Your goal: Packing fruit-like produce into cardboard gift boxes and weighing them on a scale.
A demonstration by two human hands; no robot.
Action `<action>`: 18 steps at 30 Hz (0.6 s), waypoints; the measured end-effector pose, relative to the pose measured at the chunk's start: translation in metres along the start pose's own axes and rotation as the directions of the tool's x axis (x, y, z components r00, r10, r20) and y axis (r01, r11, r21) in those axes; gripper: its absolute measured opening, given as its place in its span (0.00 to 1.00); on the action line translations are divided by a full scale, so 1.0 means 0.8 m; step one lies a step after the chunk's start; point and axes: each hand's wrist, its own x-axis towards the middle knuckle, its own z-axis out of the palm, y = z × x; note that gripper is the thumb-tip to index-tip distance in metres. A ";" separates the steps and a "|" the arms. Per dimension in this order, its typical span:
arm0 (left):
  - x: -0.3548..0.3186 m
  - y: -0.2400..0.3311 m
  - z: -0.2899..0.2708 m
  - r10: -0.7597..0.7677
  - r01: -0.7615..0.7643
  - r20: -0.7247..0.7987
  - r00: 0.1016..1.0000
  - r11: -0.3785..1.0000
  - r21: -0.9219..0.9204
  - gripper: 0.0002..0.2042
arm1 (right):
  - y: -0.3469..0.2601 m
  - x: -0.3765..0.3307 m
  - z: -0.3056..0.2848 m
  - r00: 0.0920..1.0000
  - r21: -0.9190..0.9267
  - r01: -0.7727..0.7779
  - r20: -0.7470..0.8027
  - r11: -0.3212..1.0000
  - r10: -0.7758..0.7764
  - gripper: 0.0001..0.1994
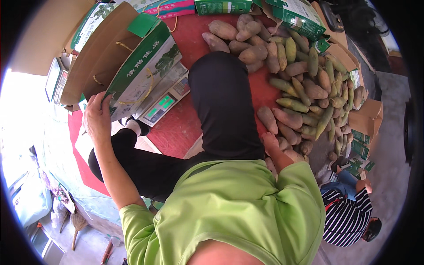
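While left hand (98, 115) grips open carton (115, 62), right hand (270, 142) touches sweet potatoes (291, 84)

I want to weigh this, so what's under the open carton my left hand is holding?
Under the carton held by the left hand sits a digital scale on the red mat. Its display shows; most of its platform is covered.

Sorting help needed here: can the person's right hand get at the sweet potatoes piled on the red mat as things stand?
Probably yes: the right hand already rests at the near edge of the sweet potato pile, with nothing between them.
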 end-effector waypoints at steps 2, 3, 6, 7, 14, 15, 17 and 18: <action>0.000 -0.003 -0.005 -0.020 0.020 0.013 1.000 1.000 -0.001 0.07 | 0.001 -0.005 -0.011 0.999 0.016 0.016 -0.033 1.000 -0.016 0.14; 0.000 -0.005 -0.007 -0.036 0.036 0.030 0.999 0.999 -0.001 0.07 | 0.003 -0.010 -0.022 0.998 0.086 0.014 -0.059 0.996 -0.009 0.16; -0.007 -0.007 -0.009 -0.033 0.034 0.002 0.999 0.999 -0.041 0.07 | 0.005 -0.009 -0.050 0.975 0.272 0.051 -0.223 0.961 0.012 0.20; -0.010 -0.007 -0.011 -0.039 0.038 -0.002 0.999 0.998 -0.042 0.07 | 0.005 -0.003 -0.061 0.935 0.378 0.106 -0.353 0.920 0.038 0.23; -0.015 -0.004 -0.012 -0.015 0.015 0.003 1.000 0.998 -0.058 0.06 | -0.053 0.036 -0.220 0.659 0.440 0.478 -0.752 0.760 0.022 0.24; -0.015 -0.005 -0.012 -0.012 0.012 -0.003 1.000 0.999 -0.047 0.06 | -0.069 0.034 -0.258 0.600 0.401 0.524 -0.800 0.751 0.009 0.24; -0.016 -0.007 -0.011 -0.008 0.008 -0.003 1.000 1.000 -0.025 0.07 | -0.101 0.024 -0.332 0.484 0.336 0.609 -0.875 0.718 0.000 0.23; -0.016 -0.007 -0.011 -0.007 0.007 -0.004 1.000 1.000 -0.026 0.07 | -0.115 0.020 -0.366 0.426 0.308 0.648 -0.905 0.696 0.004 0.23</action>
